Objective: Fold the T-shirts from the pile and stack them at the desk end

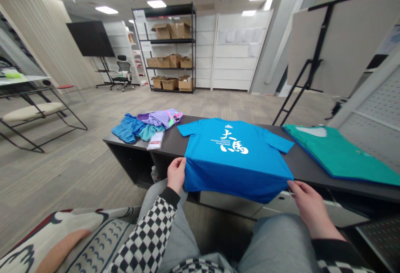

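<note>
A blue T-shirt with white lettering lies spread over the dark cabinet top, its lower part hanging past the front edge. My left hand pinches the shirt's left side, where the cloth bends over the edge. On the opposite side, my right hand grips the cloth between thumb and fingers. The shirt's sleeves lie out flat toward the far side. To the right rests a flat green shirt, with a blue layer showing beneath it.
Crumpled blue, teal and purple clothes lie at the cabinet's left end, beside a white-and-red label. A bottle stands in the open compartment below. Shelves with cardboard boxes stand beyond. A board on a black stand rises at right.
</note>
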Demonstrator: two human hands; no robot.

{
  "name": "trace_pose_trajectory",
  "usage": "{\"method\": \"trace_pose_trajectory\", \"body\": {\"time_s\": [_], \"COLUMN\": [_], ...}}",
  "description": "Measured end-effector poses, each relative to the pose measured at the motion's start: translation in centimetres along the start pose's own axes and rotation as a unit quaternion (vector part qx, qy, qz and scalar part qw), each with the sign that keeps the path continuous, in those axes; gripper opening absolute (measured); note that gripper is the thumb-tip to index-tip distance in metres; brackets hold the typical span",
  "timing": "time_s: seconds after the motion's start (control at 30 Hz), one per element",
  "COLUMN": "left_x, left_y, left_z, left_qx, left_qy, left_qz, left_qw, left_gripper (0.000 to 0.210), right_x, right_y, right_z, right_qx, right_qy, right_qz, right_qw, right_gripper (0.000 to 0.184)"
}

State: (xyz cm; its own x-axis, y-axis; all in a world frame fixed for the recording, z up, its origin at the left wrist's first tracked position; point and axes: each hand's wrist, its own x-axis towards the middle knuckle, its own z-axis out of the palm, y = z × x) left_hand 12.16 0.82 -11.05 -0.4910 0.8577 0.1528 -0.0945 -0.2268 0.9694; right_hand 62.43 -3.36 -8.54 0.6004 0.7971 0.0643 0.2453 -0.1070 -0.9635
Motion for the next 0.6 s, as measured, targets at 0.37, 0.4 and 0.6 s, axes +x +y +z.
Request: {"method": "trace_pose_trajectory", "body": {"time_s": [0.37, 0.4, 0.6], "left_x": [0.1, 0.1, -0.1], "left_y": [0.2, 0.3, 0.9], "left_z": [0.5, 0.6, 0.5], "left_qx": [-0.05, -0.048, -0.02], "left_qy": [0.036, 0.031, -0.013], "left_qz": [-0.036, -0.039, -0.045], "left_qw": [0.997, 0.998, 0.999], "left_gripper": [0.057, 0.057, 0.059], "right_x": [0.8, 0.9, 0.9], "right_y": [1.1, 1.2, 1.2], "right_z": [-0.2, -0.2, 0.2], "right_qx": [-0.017, -0.019, -0.001], "right_qy": [-0.009, -0.012, -0.023], "right_qz": [-0.005, -0.007, 0.01], "right_qw": [1.0, 1.0, 1.0], "right_gripper": [0.052, 0.051, 0.051]}}
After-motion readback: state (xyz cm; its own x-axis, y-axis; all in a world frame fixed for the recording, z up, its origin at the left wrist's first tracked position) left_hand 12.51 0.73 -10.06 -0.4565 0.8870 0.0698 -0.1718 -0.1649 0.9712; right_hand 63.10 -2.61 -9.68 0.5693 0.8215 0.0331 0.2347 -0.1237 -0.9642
